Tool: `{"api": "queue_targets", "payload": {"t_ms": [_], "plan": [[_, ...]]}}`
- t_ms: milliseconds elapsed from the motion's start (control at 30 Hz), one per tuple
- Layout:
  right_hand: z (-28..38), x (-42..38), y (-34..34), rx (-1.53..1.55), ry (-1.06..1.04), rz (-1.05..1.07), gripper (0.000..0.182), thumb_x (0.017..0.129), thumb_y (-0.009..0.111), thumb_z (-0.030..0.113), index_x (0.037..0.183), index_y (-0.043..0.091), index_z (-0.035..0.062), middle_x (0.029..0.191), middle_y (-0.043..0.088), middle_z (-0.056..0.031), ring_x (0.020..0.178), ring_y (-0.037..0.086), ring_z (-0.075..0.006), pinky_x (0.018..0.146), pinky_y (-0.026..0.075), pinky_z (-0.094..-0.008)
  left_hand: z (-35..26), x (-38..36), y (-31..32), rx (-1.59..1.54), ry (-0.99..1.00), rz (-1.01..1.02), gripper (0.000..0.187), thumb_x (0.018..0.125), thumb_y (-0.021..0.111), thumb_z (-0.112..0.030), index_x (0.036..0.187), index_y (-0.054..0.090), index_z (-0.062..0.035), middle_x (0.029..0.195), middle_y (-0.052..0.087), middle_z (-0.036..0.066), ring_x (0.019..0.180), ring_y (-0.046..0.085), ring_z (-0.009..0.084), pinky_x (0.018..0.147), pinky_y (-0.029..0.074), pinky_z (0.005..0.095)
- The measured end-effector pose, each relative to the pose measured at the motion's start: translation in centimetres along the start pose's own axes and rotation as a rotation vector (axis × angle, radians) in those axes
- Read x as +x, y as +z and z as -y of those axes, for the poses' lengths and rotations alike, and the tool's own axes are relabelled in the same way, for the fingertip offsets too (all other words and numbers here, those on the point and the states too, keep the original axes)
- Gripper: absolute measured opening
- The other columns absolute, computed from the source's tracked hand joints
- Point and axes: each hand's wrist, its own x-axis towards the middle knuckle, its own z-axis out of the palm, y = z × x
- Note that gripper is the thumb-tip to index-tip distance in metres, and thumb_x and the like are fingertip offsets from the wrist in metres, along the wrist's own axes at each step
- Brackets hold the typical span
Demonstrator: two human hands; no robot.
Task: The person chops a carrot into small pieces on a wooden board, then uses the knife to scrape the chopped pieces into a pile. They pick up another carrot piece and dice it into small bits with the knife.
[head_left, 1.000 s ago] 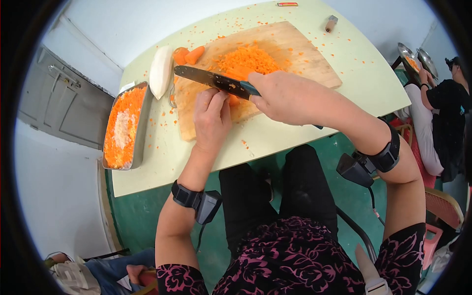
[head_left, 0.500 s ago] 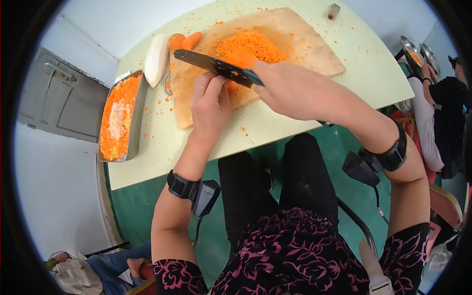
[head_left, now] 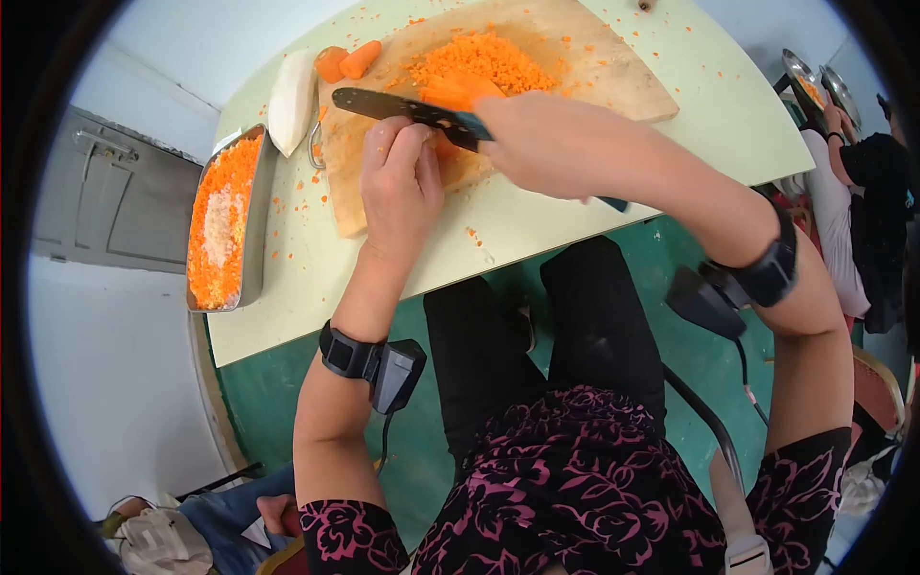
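Note:
My right hand (head_left: 546, 144) is wrapped round the handle of a dark-bladed kitchen knife (head_left: 388, 107). The blade points left across the wooden cutting board (head_left: 618, 81). Just below it, the bent fingers of my left hand (head_left: 401, 182) press on a carrot piece (head_left: 447, 149), mostly hidden by the blade and fingers. Beyond the knife lie larger carrot slices (head_left: 460, 90) and a heap of diced carrot (head_left: 494, 57).
Left of the board are two carrot pieces (head_left: 360, 59), a peeled white radish (head_left: 291, 103) and a metal tray (head_left: 255, 225) of chopped carrot with pale bits on top. Carrot crumbs dot the table (head_left: 307, 273). Another person (head_left: 872, 192) sits at right beside metal bowls.
The camera view has shifted slightly, moving the board and tray up in the picture. Both hands keep their grips, with the knife still over the carrot.

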Motion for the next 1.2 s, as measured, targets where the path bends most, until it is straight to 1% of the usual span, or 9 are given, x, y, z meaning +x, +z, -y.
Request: {"api": "queue_targets", "payload": {"t_ms": [233,333,433,533,633,767,867,967,1200], "plan": [[1.1,0.5,-0.3,0.07,0.045,0.006,0.018,0.088,0.039,0.011,0.094,0.047,-0.0028,0.063,0.057,-0.015,0.047,0.058,-0.025,0.043,0.049,-0.0359,0.1,0.1,-0.1,-0.012,0.008,-0.017,0.011,0.074,0.059,0.008,0.082,0.057,0.0003,0.084,0.058,0.013,0.078,0.057,0.0293,0.07,0.047,0.0337],[-0.3,-0.9,-1.5,0.225,0.108,0.051,0.019,0.089,0.04,0.015,0.094,0.048,-0.0011,0.063,0.057,-0.014,0.045,0.057,-0.0243,0.041,0.048,-0.0349,0.4,0.0,0.1,-0.022,-0.005,-0.049,0.011,0.073,0.06,0.008,0.079,0.056,-0.0002,0.083,0.057,0.012,0.077,0.056,0.0292,0.069,0.047,0.0347],[0.4,-2.5,-2.2,0.259,0.094,-0.05,0.02,0.09,0.045,0.02,0.095,0.048,0.0001,0.064,0.057,-0.0162,0.05,0.057,-0.0288,0.046,0.048,-0.0391,0.0,0.1,-0.1,-0.042,-0.03,-0.048,0.011,0.072,0.061,0.008,0.078,0.056,-0.0003,0.082,0.057,0.012,0.076,0.056,0.0293,0.067,0.047,0.035],[-0.2,-1.9,-1.0,0.087,-0.131,-0.335,0.022,0.089,0.048,0.021,0.094,0.049,-0.0007,0.067,0.057,-0.0198,0.057,0.058,-0.0347,0.053,0.047,-0.0436,-0.2,0.1,-0.1,-0.023,-0.027,-0.052,0.011,0.072,0.061,0.008,0.078,0.056,0.0,0.082,0.057,0.012,0.076,0.056,0.0293,0.066,0.047,0.0347],[0.2,-1.8,-0.9,0.063,-0.129,-0.353,0.023,0.089,0.051,0.021,0.092,0.049,-0.0009,0.068,0.057,-0.0219,0.064,0.057,-0.0385,0.059,0.045,-0.0463,-0.1,0.1,-0.2,-0.009,-0.017,-0.059,0.012,0.072,0.061,0.009,0.079,0.057,0.0003,0.082,0.057,0.013,0.076,0.056,0.0294,0.066,0.047,0.035],[0.4,-2.0,-0.6,0.014,-0.147,-0.335,0.022,0.089,0.051,0.021,0.09,0.047,-0.0011,0.065,0.057,-0.0205,0.064,0.058,-0.0382,0.058,0.045,-0.0462,-0.1,0.1,-0.2,-0.008,-0.023,-0.054,0.011,0.074,0.062,0.007,0.083,0.059,0.0005,0.087,0.059,0.014,0.08,0.059,0.0294,0.071,0.048,0.0334],[0.3,-2.0,-0.2,0.005,-0.175,-0.351,0.022,0.089,0.051,0.021,0.09,0.047,-0.0014,0.064,0.057,-0.02,0.064,0.058,-0.0384,0.058,0.045,-0.0467,-0.3,0.1,-0.2,-0.008,-0.034,-0.046,0.011,0.074,0.062,0.007,0.084,0.059,0.0009,0.088,0.06,0.014,0.08,0.059,0.0301,0.071,0.048,0.0336],[0.3,-2.0,-0.3,-0.006,-0.182,-0.337,0.022,0.09,0.05,0.02,0.091,0.046,-0.0017,0.065,0.058,-0.0202,0.065,0.058,-0.0387,0.058,0.044,-0.0473,-0.3,0.3,-0.3,-0.021,0.003,-0.05,0.014,0.073,0.06,0.01,0.085,0.059,0.0014,0.087,0.058,0.014,0.079,0.057,0.0307,0.067,0.047,0.036],[0.2,-2.1,-0.6,-0.029,-0.177,-0.272,0.022,0.09,0.049,0.021,0.093,0.046,-0.001,0.068,0.059,-0.0211,0.067,0.059,-0.0385,0.06,0.045,-0.0471,-0.3,0.1,-0.1,-0.009,0.008,-0.043,0.014,0.074,0.06,0.009,0.085,0.059,0.0011,0.087,0.058,0.014,0.079,0.057,0.0306,0.068,0.047,0.0356]]}}
